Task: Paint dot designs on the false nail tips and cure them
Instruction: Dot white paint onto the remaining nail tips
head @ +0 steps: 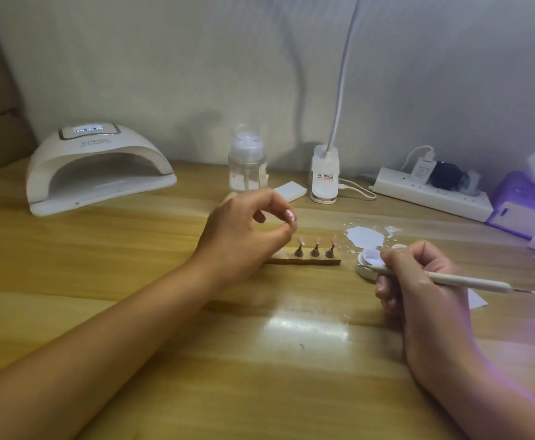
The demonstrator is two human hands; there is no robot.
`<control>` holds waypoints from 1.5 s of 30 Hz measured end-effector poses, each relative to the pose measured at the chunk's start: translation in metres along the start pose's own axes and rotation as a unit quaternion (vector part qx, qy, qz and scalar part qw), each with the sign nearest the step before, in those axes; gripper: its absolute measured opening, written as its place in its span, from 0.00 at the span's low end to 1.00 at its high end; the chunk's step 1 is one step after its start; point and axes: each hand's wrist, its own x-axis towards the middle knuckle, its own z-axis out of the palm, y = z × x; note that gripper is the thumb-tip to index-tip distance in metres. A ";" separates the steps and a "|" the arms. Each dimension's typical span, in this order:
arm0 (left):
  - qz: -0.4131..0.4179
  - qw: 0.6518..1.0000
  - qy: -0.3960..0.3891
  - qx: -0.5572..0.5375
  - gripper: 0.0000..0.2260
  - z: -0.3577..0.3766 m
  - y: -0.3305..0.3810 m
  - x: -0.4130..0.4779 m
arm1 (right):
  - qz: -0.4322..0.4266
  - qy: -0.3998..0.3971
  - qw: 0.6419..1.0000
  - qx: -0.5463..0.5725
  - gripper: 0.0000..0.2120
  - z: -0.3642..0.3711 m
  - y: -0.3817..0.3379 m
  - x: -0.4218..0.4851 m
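Observation:
A brown holder strip (304, 262) lies mid-table with three pink nail tips (316, 241) standing on dark stands. My left hand (244, 236) hovers over the strip's left end and hides it; its thumb and forefinger are pinched together, and I cannot tell whether anything is between them. My right hand (418, 281) grips a white dotting pen (456, 278), whose tip points left over a small open white paint pot (369, 260). A splash of white paint (366, 236) lies on the table behind the pot. The white curing lamp (98, 173) stands at the back left, its display lit.
A clear pump bottle (247, 158) and a clip lamp base (323, 176) stand at the back. A white power strip (431, 193) and a purple tissue box (526, 204) are at the right. White paper (477, 300) lies under my right hand.

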 end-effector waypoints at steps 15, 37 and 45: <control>-0.096 0.985 -0.066 0.125 0.06 0.004 -0.014 0.002 | -0.004 -0.016 1.000 -0.013 0.19 -0.001 0.002 0.001; 0.088 0.965 -0.072 0.237 0.09 -0.007 -0.032 0.004 | -0.003 -0.014 1.000 -0.015 0.17 -0.001 0.002 0.000; 0.104 0.958 -0.071 0.258 0.08 -0.009 -0.036 0.005 | -0.005 -0.015 1.000 -0.018 0.17 -0.001 0.003 0.001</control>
